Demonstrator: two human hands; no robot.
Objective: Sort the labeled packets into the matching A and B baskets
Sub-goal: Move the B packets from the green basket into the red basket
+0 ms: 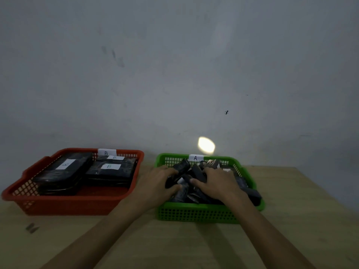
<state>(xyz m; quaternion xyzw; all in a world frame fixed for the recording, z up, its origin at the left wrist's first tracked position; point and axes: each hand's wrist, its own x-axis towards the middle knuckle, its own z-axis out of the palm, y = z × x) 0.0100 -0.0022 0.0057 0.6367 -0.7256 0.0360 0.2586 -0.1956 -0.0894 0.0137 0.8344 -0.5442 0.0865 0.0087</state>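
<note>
Left fingers: the fingertips (172, 172) are curled over the jumbled small black packets (196, 172) in the green basket; the thumb is seen pressed to a dark packet, so a grasp on the pile is shown, though which single packet is held cannot be told.
Right fingers: these (202, 176) are bent round a dark oblong packet in the same heap; the fingertips are partly hidden by the packets.
Left hand: the left hand (158, 181) is laid across the left rim of the basket.
Right hand: the right hand (219, 183) is placed over the middle of the heap, much of which is covered by it.
Green basket: the green perforated plastic basket (198, 213) is set at the desk's back edge, right of centre, with a white tag marked A at its far rim; labels on its packets cannot be read.
Red basket: the red perforated plastic basket (64, 205) is set towards the back left corner, tagged B, and large flat black packets (110, 171) with white B labels are stacked in it; the label on the leftmost packet is blurred.
Desk: the pale wooden desk (291, 220) is cut off at the lower edge; a small dark object (32, 228) near the left edge is too blurred to be identified.
Wall: a bright spot of light (206, 145) is thrown on the grey wall (174, 74).
</note>
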